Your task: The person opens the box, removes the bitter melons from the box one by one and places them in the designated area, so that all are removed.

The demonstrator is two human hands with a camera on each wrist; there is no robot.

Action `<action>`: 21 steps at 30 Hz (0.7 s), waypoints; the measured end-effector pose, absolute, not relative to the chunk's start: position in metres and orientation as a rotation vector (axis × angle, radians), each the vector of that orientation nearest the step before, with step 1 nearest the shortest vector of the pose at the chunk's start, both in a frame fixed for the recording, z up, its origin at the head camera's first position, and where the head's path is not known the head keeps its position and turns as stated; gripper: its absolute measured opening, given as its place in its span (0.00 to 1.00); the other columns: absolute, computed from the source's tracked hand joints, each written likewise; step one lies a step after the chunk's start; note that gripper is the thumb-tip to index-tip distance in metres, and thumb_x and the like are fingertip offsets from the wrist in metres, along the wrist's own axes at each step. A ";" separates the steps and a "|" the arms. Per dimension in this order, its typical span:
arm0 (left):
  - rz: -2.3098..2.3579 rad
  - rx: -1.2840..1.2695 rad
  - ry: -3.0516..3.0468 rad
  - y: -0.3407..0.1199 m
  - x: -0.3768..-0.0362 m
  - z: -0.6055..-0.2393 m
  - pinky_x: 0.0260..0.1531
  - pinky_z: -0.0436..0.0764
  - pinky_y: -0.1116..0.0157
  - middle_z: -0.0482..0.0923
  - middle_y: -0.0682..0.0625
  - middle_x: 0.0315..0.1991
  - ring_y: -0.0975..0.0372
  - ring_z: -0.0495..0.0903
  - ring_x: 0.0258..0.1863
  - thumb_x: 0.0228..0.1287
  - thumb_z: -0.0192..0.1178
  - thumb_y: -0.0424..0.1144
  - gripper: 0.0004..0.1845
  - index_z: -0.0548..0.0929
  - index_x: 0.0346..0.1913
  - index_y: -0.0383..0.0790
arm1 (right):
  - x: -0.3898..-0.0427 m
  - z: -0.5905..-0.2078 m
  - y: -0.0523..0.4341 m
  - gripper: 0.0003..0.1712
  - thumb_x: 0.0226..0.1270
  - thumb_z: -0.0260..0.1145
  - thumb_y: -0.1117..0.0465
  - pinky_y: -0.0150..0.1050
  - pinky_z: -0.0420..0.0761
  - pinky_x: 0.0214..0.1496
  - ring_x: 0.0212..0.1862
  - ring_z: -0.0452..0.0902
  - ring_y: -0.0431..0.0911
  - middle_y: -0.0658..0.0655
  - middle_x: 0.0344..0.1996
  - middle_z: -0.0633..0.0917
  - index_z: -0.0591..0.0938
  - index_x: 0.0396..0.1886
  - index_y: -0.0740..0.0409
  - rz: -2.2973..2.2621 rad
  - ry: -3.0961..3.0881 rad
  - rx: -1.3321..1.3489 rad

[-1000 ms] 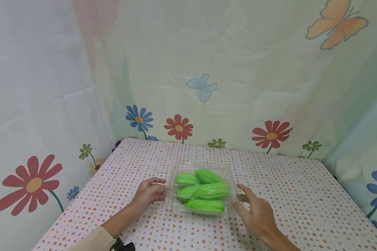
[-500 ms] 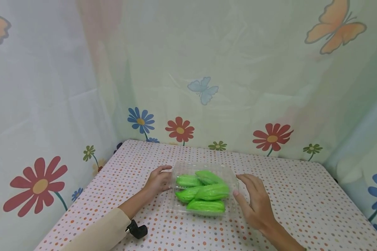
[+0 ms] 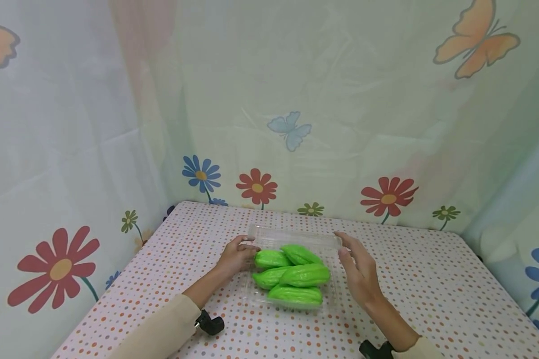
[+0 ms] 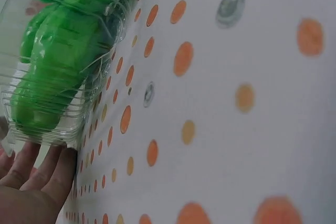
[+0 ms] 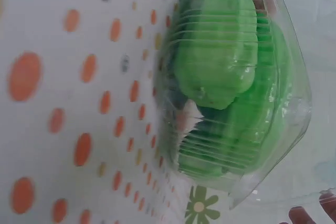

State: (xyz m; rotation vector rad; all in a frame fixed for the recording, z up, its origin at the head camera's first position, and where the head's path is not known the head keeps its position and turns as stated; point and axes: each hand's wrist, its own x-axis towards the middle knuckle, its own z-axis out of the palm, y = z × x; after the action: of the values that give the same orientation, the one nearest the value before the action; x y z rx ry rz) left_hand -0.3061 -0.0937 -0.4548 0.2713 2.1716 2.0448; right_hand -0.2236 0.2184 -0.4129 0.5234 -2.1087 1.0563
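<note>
A clear plastic clamshell box rests on the table, holding several green, ridged, gourd-like vegetables. Its lid is tilted up at the far side. My left hand grips the box at its far left corner, thumb toward the lid; in the left wrist view its fingers meet the ribbed plastic end. On the opposite side, my right hand pinches the lid's right edge. The right wrist view shows only its fingertips behind the clear plastic, and the vegetables through the ribbed side wall.
A white cloth with coloured dots covers the table. Behind it hangs a curtain printed with flowers and butterflies, which also runs along both sides. Black wrist mounts sit at the sleeve cuffs.
The lid has swung up and back from over the vegetables, with both hands moving away toward the far side. The vegetables now show without the lid's glare; the box stays in place.
</note>
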 end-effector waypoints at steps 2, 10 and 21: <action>2.051 0.282 2.172 -0.094 -0.306 -0.455 0.49 0.85 0.55 0.82 0.37 0.55 0.54 0.85 0.49 0.75 0.57 0.36 0.24 0.68 0.69 0.32 | -0.228 -0.411 0.217 0.23 0.77 0.52 0.66 0.39 0.78 0.47 0.48 0.79 0.46 0.59 0.47 0.84 0.77 0.68 0.60 1.035 -2.107 0.490; 2.080 0.270 2.158 -0.092 -0.309 -0.464 0.53 0.84 0.60 0.83 0.38 0.54 0.56 0.84 0.51 0.74 0.55 0.36 0.23 0.73 0.67 0.29 | -0.245 -0.398 0.215 0.21 0.79 0.56 0.62 0.41 0.84 0.42 0.43 0.85 0.56 0.63 0.49 0.85 0.78 0.67 0.64 1.067 -2.151 0.352; 2.117 0.236 2.191 -0.091 -0.310 -0.466 0.50 0.85 0.61 0.84 0.39 0.52 0.56 0.84 0.50 0.69 0.55 0.36 0.23 0.76 0.65 0.32 | -0.274 -0.399 0.221 0.26 0.76 0.61 0.66 0.22 0.80 0.44 0.54 0.82 0.59 0.65 0.57 0.82 0.75 0.71 0.58 1.375 -2.234 0.255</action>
State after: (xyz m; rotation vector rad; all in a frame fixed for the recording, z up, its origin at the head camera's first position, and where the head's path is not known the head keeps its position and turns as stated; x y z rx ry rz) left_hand -0.3095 -0.0905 -0.4661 0.2355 2.1910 2.1173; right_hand -0.2740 0.2214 -0.3989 0.2546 -2.2341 1.3747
